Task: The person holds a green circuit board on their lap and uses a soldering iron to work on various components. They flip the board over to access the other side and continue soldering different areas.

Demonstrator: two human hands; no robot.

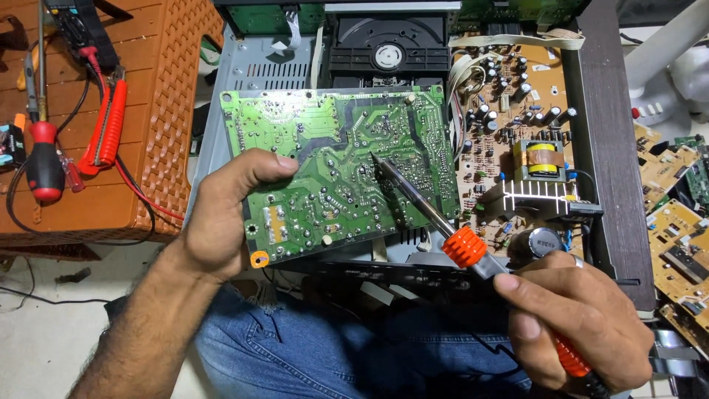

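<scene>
A: We have the green rectangular circuit board [336,166] solder-side up, tilted over the open grey metal player chassis [244,66]. Our left hand [221,214] pinches the board's near left edge, thumb pressed on top, fingers hidden beneath.

B: And our right hand [572,318], right of the board, is wrapped tight around the orange-handled soldering iron [473,255]. Its dark tip touches the board near the middle, or so it seems; we can't quite tell contact from a hair's gap.

A: We judge the risks plain: with one corner held, the board could flex or swing under the tip, smearing solder across neighbouring joints.

B: Lingering heat could lift a pad. The hot barrel also passes close above the board's near edge.

A: Right of the board sits the brown power board with black capacitors and a yellow-taped transformer [543,159]. Left of it, on the orange plastic stool [173,89], lies a red-handled screwdriver [44,166].
</scene>
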